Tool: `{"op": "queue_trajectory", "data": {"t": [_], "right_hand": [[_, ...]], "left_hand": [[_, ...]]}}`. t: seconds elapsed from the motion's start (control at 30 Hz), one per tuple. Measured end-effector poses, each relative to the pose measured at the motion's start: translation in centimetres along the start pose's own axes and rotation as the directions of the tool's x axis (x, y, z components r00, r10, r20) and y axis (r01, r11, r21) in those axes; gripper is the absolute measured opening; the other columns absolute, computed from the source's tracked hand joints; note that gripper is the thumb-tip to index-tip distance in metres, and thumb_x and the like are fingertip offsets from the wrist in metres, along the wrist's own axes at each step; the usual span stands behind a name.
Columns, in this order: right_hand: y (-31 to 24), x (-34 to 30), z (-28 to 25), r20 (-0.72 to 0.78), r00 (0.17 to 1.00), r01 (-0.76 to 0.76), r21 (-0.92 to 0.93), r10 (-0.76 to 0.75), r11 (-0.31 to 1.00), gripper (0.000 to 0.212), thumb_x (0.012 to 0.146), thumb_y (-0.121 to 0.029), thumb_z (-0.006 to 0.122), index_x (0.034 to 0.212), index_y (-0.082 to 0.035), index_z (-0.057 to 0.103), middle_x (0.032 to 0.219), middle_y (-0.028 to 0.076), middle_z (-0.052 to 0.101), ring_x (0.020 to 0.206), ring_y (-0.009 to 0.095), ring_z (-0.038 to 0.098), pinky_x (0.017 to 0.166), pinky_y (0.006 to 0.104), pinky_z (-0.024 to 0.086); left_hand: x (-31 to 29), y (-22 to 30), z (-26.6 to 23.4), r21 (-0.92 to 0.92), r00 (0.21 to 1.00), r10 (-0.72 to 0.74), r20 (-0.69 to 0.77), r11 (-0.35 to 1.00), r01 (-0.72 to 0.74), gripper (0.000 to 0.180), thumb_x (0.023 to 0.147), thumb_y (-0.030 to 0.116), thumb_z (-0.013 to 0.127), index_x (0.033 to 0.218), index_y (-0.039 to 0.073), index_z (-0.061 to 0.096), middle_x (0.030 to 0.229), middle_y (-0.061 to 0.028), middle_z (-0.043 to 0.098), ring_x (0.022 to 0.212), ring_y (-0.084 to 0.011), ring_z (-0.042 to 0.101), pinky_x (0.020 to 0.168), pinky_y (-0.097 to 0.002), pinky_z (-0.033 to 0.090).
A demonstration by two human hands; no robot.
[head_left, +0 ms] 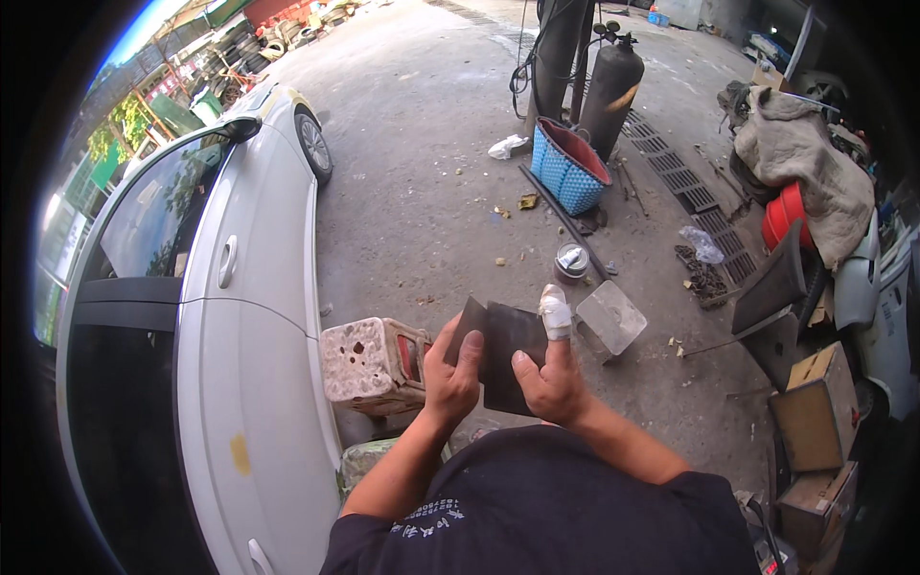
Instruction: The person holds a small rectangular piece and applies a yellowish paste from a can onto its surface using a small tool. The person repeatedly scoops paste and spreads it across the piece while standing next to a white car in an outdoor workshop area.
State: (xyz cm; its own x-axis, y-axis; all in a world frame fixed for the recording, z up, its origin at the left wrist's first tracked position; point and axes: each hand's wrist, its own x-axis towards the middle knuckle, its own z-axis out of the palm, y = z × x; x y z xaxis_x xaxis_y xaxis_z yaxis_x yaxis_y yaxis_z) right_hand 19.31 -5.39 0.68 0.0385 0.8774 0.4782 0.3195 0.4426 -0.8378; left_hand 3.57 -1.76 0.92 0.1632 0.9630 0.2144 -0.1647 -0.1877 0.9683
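I hold a dark sheet of sandpaper (506, 355) in front of my chest, above the concrete floor (422, 172). My left hand (452, 379) pinches its left edge, thumb on the near face and the fingers curled behind. My right hand (551, 379) clamps its right edge the same way, thumb pressed on the dark face; one finger of that hand sticks up past the top edge, wrapped in a white bandage (555, 313). Both grips are pressed together on the sheet, which stands nearly upright between them, tilted slightly.

Just beyond my left hand a worn, speckled stool (372, 364) stands on the floor beside the white car (240, 316), whose door side fills the left of the view. Just beyond my right hand lies a flat grey metal plate (613, 316), and a little further a small round tin (571, 261). Further out stands a blue woven basket with a red lining (567, 168), next to a dark gas cylinder (611, 91). Toward the right edge of the floor stand cardboard boxes (815, 407), and a pile draped with a beige cloth (800, 153).
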Motion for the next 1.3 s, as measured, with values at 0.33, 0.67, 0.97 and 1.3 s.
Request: {"op": "queue_trajectory", "data": {"t": [0.33, 0.67, 0.97, 1.3], "right_hand": [[-0.7, 1.6, 0.3, -0.109, 0.982, 0.155, -0.006, -0.155, 0.988, 0.066, 0.088, -0.003, 0.052, 0.144, 0.009, 0.019, 0.146, 0.032, 0.029, 0.138, 0.044, 0.030, 0.112, 0.0421, 0.025], [-1.4, 4.3, -1.6, -0.044, 0.997, 0.063, 0.012, -0.062, 0.998, 0.063, 0.087, -0.002, 0.053, 0.143, 0.007, 0.025, 0.144, 0.029, 0.037, 0.135, 0.040, 0.038, 0.110, 0.0394, 0.030], [-2.0, 3.2, -0.1, -0.114, 0.961, 0.244, -0.081, -0.252, 0.966, 0.059, 0.087, 0.000, 0.051, 0.140, 0.008, 0.028, 0.137, 0.031, 0.042, 0.128, 0.043, 0.044, 0.105, 0.0406, 0.036], [-2.7, 2.2, 0.0, -0.048, 0.968, 0.246, -0.024, -0.247, 0.969, 0.053, 0.086, 0.003, 0.050, 0.136, 0.007, 0.034, 0.137, 0.030, 0.042, 0.126, 0.045, 0.045, 0.106, 0.0420, 0.035]], "left_hand": [[0.4, 1.7, -0.3, 0.461, 0.923, 0.286, 0.258, 0.803, -0.378, 0.039, 0.092, 0.002, 0.055, 0.130, -0.006, 0.049, 0.112, -0.0267, 0.063, 0.103, -0.0373, 0.064, 0.087, -0.0370, 0.051], [-0.2, 2.8, 0.1, 0.215, 0.984, 0.108, 0.143, 0.967, -0.137, 0.036, 0.098, 0.013, 0.051, 0.129, -0.005, 0.050, 0.114, -0.0147, 0.064, 0.103, -0.0206, 0.061, 0.091, -0.0306, 0.047], [0.7, 3.1, -0.4, 0.533, 0.898, 0.335, 0.285, 0.724, -0.439, 0.035, 0.096, 0.010, 0.052, 0.127, -0.006, 0.052, 0.105, -0.0165, 0.067, 0.091, -0.0214, 0.065, 0.079, -0.0327, 0.052], [0.8, 3.9, -0.7, 0.403, 0.961, 0.211, 0.179, 0.875, -0.267, 0.035, 0.095, 0.007, 0.053, 0.128, -0.005, 0.051, 0.115, -0.0227, 0.063, 0.102, -0.0283, 0.065, 0.086, -0.0335, 0.050]]}}
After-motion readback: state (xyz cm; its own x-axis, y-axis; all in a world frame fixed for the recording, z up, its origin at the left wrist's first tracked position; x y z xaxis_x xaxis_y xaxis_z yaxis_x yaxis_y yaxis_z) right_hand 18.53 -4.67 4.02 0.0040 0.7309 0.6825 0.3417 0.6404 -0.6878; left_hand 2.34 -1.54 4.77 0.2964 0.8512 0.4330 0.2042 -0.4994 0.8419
